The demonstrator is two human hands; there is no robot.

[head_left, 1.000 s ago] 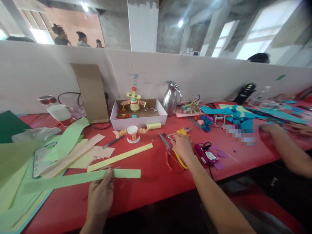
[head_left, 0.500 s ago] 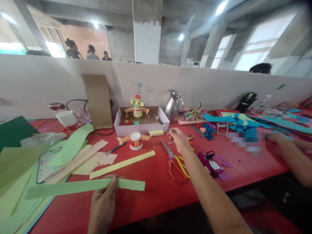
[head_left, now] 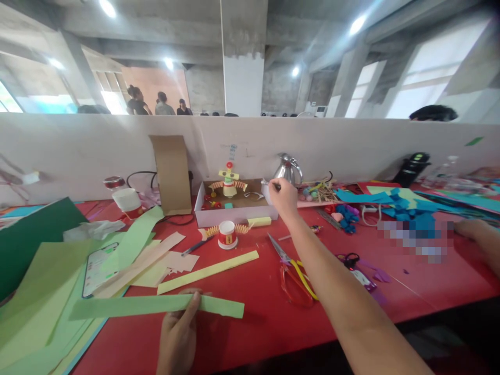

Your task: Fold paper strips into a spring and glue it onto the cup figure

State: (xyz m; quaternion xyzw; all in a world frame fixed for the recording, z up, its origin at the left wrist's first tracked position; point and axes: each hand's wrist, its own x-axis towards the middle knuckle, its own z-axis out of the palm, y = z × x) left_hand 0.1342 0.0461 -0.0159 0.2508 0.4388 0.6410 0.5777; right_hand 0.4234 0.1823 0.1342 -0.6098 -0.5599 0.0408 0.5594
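Left hand (head_left: 177,338) low and near, thumb and fingers pinched on long pale green paper strip (head_left: 156,306), strip lying flat across red tabletop (head_left: 253,317) and running mostly to the left of that hand. Right hand (head_left: 282,197) stretched far forward over right-hand end of shallow white cardboard tray (head_left: 234,214), fingers closed on small slim metal tool (head_left: 269,183); kind of tool not clear, too small and partly hidden.

Just beyond left hand: pale yellow paper strip (head_left: 208,271), small white and red paper cup with coiled paper arms (head_left: 227,234). Between the two hands, beside right forearm: red and yellow handled scissors (head_left: 292,265), untouched. Beyond right hand: steel jug (head_left: 289,169). Inside tray, left of right hand: yellow paper figure (head_left: 229,182), upright.

Judged step: small tool being carried at the tray while green strip kept pinned and ready. Next move judged to call for bringing tool hand back toward green strip, steady hold on strip end, clear path past scissors and cup.
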